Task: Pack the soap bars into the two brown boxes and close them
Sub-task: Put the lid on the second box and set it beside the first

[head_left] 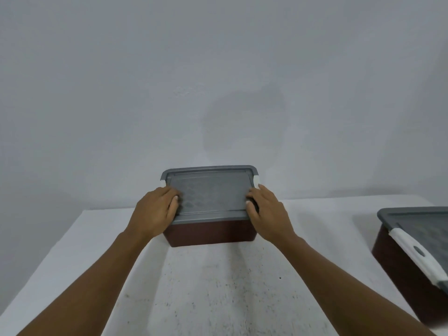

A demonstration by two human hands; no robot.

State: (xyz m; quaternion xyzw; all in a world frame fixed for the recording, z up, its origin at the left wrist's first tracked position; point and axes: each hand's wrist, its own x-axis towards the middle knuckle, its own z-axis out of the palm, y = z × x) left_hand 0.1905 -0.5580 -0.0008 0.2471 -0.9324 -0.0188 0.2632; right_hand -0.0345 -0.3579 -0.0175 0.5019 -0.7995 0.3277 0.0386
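Presently, the step in hand appears to be the closing of the centre brown box (211,235), which stands on the white table (218,287) towards its far edge, near the grey wall (218,69). Its grey lid (211,192) lies flat across the rim.

The left grip (155,209), a bare hand, clasps the left end of the lid, thumb on the top face and fingers curled over the edge. The right grip (266,212) clasps the right end in the same manner. A white fastening shows just beyond each hand, the left latch (162,183) and the right latch (256,181). Both are largely covered, and whether either has engaged cannot be determined.

A second brown box (397,270) stands well apart at the right of the view, partly cut off. Its second lid (421,221) is on, and a white clasp (412,251) lies along its near end.

No soap bars are visible, and the contents of either box cannot be confirmed. On that evidence, packing is judged complete and the task near its end.

The next move calls for even downward pressure at both ends and a check that both latches seat. The risk is that uneven pressure leaves one end unfastened or slides the box.
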